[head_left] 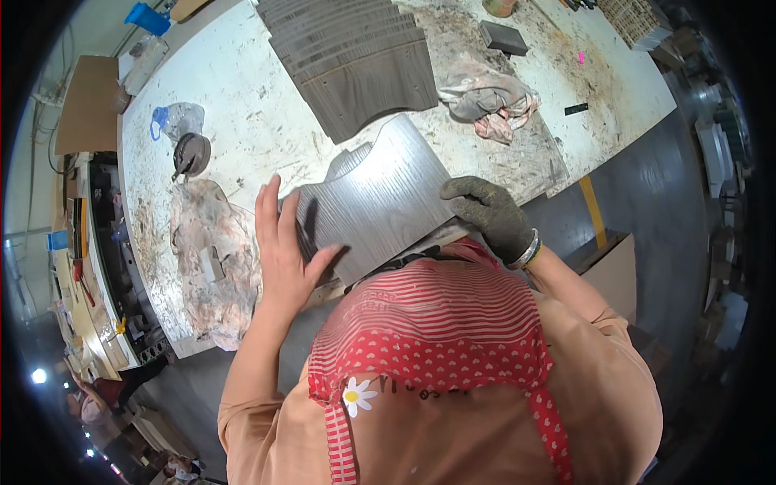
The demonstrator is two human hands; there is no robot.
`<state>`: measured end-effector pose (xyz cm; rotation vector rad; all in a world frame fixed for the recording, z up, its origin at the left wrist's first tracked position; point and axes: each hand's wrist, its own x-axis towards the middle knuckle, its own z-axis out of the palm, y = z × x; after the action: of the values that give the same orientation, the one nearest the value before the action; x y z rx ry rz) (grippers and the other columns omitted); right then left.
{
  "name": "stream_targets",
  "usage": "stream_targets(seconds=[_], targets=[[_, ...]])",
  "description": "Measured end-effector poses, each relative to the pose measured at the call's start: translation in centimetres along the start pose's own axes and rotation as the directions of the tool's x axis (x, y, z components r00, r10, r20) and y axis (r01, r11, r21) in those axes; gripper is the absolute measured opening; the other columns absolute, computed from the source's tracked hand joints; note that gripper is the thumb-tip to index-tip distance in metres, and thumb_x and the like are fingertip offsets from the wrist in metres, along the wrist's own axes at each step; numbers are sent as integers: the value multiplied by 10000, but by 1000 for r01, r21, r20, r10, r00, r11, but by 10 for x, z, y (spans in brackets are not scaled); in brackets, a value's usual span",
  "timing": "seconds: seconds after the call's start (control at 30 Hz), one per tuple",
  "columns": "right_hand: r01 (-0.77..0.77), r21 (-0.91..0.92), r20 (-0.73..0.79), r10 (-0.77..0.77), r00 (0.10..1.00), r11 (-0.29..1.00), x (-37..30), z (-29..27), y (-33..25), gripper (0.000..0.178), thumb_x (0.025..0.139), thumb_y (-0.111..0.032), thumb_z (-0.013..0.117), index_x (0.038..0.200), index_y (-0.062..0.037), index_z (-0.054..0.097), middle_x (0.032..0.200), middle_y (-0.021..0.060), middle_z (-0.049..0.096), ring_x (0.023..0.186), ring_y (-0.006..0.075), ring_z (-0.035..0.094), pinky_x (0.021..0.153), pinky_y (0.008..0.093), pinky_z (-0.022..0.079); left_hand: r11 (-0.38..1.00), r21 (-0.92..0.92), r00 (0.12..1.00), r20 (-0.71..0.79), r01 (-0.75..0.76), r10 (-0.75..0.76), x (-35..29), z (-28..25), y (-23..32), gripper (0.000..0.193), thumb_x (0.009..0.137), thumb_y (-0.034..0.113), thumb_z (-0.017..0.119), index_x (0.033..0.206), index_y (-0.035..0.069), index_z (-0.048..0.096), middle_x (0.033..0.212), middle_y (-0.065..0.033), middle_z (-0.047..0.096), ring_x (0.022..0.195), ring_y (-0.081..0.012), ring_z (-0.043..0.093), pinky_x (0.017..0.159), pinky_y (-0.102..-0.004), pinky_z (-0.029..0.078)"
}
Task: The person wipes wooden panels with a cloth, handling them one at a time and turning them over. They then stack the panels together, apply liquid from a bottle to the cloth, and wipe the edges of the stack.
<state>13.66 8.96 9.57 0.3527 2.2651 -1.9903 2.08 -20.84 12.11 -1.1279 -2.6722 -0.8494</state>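
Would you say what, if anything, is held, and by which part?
A grey wood-grain panel, apparently steadied by its ends: right hand at the right edge, spread left hand at the left; firm grip cannot be told.

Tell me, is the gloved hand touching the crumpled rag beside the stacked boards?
Apart. The head view shows stained tabletop between the gloved right hand and the rag.

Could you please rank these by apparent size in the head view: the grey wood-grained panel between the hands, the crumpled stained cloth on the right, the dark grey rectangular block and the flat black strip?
1. Grey wood-grained panel
2. Crumpled stained cloth
3. Dark grey rectangular block
4. Flat black strip
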Motion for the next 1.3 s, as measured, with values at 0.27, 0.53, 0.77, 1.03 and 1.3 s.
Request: stream_targets(seconds=[0.27, 0.53, 0.77, 1.03, 1.3], targets=[[277, -929, 19, -718, 696, 244, 67, -76, -17, 519, 770, -310, 695, 1195, -39, 568, 1357, 191, 452, 1178, 351, 486, 990, 406, 408, 989, 134, 988, 128, 68, -85, -9, 23, -2, 1091, 563, 472, 811, 1393, -23, 305, 1459, -214, 299, 1346, -410, 277, 1077, -514, 243], [-40, -787, -228, -231, 946, 616, 122, -106, 8, 537, 867, -421, 608, 1261, -62, 546, 1198, 173, 583, 1112, 301, 563, 940, 372, 441, 968, 8, 961, 121, 250, -249, -26, 25, 5, 1247, 500, 440, 854, 1448, -15, 183, 1464, -176, 324, 1364, -362, 279, 1100, -503, 194], [790, -555, 643, -468, 606, 261, 69, 94, -79, 289, 837, -236, 575, 1101, -122, 605, 1132, 94, 592, 1024, 274, 575, 832, 413, 477, 984, 38, 981, 83, 172, -175, -40, 32, -6, 1237, 494, 413, 870, 1442, -9, 197, 1445, -200, 347, 1362, -359, 289, 1101, -502, 195], [80, -947, 14, -209, 978, 311, 81, -105, -41, 364, 833, -273, 608, 1093, -18, 617, 942, 189, 610, 879, 319, 599, 795, 408, 485, 969, 1, 964, 106, 247, -245, -27, 24, 3, 1162, 483, 280, 878, 1430, 0, 265, 1462, -137, 358, 1335, -353, 331, 1077, -447, 260], [536, -813, 376, -499, 781, 226, 50, -7, -35, 371, 862, -265, 582, 1170, -58, 572, 1097, 157, 596, 1051, 316, 556, 938, 434, 435, 967, 124, 954, 178, 222, -242, -24, 13, 7, 1020, 565, 291, 836, 1409, 32, 326, 1461, -143, 349, 1358, -368, 287, 1090, -522, 190]])
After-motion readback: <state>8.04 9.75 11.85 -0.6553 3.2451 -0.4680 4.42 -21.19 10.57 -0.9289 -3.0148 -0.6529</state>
